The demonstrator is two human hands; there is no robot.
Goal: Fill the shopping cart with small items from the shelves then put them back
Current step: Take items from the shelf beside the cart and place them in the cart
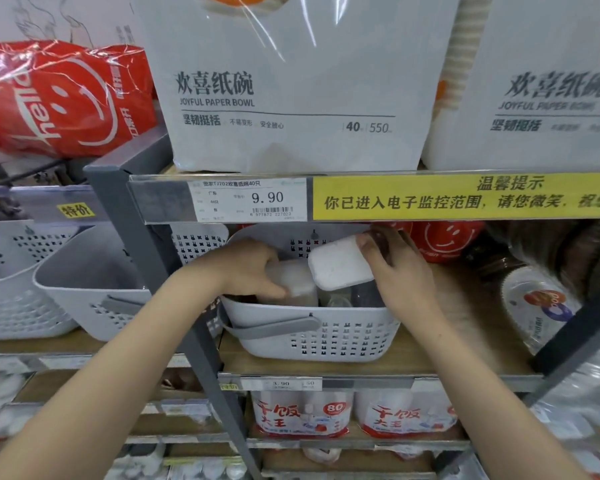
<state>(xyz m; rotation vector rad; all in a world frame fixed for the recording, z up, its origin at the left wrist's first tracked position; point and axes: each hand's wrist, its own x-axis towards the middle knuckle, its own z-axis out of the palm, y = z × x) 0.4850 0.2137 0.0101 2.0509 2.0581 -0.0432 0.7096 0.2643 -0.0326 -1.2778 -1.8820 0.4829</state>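
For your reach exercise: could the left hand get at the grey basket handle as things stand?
Probably yes. The handle lies on the basket's open front, just below the left hand, with nothing in front. But that hand now grips a clear tub and must release it first.

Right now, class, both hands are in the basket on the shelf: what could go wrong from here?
1. The right hand pinches the white box by one edge, tilted; it may slip.
2. The left hand holds a clear container; crowded together, they could knock.
3. The basket sits near the shelf edge; pushing may shift it.
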